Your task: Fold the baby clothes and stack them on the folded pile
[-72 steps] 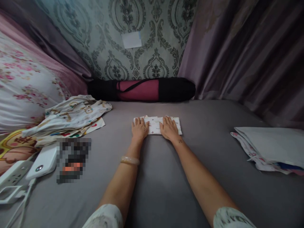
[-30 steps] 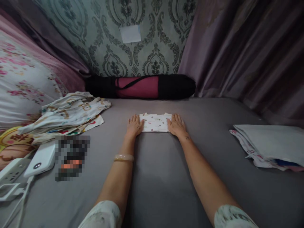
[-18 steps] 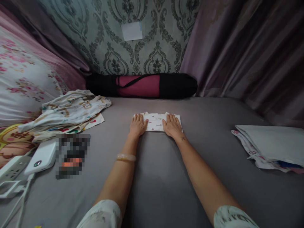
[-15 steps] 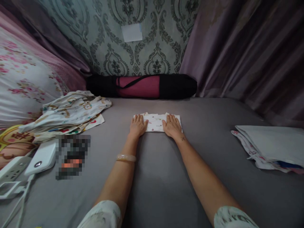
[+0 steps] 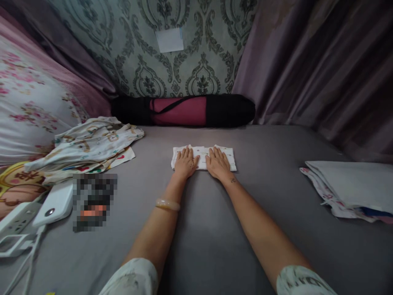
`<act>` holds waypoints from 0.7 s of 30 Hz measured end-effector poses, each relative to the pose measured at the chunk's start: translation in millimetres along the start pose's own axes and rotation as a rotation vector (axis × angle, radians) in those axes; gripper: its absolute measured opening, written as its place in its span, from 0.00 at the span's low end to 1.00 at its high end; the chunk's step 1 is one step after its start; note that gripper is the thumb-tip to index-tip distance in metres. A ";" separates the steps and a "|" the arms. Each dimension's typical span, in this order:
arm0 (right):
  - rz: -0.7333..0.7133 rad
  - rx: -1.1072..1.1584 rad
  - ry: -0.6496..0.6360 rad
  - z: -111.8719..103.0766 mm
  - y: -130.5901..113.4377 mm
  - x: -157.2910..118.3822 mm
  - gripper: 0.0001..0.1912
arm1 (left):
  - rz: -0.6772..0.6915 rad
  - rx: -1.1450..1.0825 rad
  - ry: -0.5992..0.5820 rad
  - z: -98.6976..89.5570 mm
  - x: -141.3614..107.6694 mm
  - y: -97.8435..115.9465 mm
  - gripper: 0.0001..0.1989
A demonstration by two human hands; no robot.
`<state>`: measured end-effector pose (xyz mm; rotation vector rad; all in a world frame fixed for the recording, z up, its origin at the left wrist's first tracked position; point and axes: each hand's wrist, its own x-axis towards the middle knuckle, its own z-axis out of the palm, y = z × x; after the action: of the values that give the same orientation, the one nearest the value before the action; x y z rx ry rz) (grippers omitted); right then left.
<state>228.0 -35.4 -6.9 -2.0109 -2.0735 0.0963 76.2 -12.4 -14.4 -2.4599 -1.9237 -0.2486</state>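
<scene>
A small white printed cloth (image 5: pixel 202 152), folded into a flat rectangle, lies on the grey bed sheet (image 5: pixel 208 229) in the middle of the view. Flat on its left half rests my left hand (image 5: pixel 186 162), fingers a little apart and pointing away from me. On the right half lies my right hand (image 5: pixel 218 163), palm down with its fingers spread. The two thumbs point toward each other with a strip of cloth showing between them. Neither hand grips anything.
Rumpled printed clothes (image 5: pixel 89 141) lie at the left, near a white power bank (image 5: pixel 53 205), a power strip (image 5: pixel 16 219) and a pixelated object (image 5: pixel 95 200). A black and pink roll bag (image 5: pixel 181 110) lies along the wall. Folded cloths (image 5: pixel 353 184) are stacked at the right.
Both hands have slid inward over the cloth, closer to each other, the left one farther. More of the cloth's left and right ends now shows.
</scene>
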 end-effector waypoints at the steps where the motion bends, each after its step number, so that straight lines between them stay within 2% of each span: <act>1: 0.001 0.000 -0.001 0.0 0.4 0.2 0.31 | 0.003 0.001 0.002 0.3 0.2 -1.0 0.33; 6: 0.001 0.009 0.000 -3.7 0.0 2.2 0.30 | 0.007 -0.014 0.027 -6.2 -0.3 5.2 0.32; 9: -0.027 0.026 0.030 -5.2 -1.9 2.5 0.29 | 0.095 -0.037 0.077 -8.3 -0.9 16.6 0.30; 11: -0.044 0.028 0.019 -4.4 -2.1 2.1 0.29 | 0.137 -0.058 0.034 -7.0 -0.8 22.9 0.29; 14: -0.051 0.019 -0.012 -2.1 -0.2 1.1 0.29 | 0.123 -0.082 -0.058 -3.9 -0.1 27.0 0.28; 17: -0.049 0.009 -0.021 -2.8 0.5 0.8 0.29 | 0.117 -0.122 -0.079 -4.8 2.0 25.3 0.28; 19: -0.042 0.007 -0.017 -5.3 -2.6 1.5 0.29 | 0.125 -0.201 -0.050 -8.5 5.0 21.3 0.27; 21: -0.069 0.012 0.023 -7.6 -9.8 2.9 0.28 | 0.109 -0.318 0.040 -13.8 9.2 14.9 0.26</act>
<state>220.2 -34.0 3.0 -1.9222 -2.1206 0.0731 91.1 -8.7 1.8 -2.7146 -1.8524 -0.6420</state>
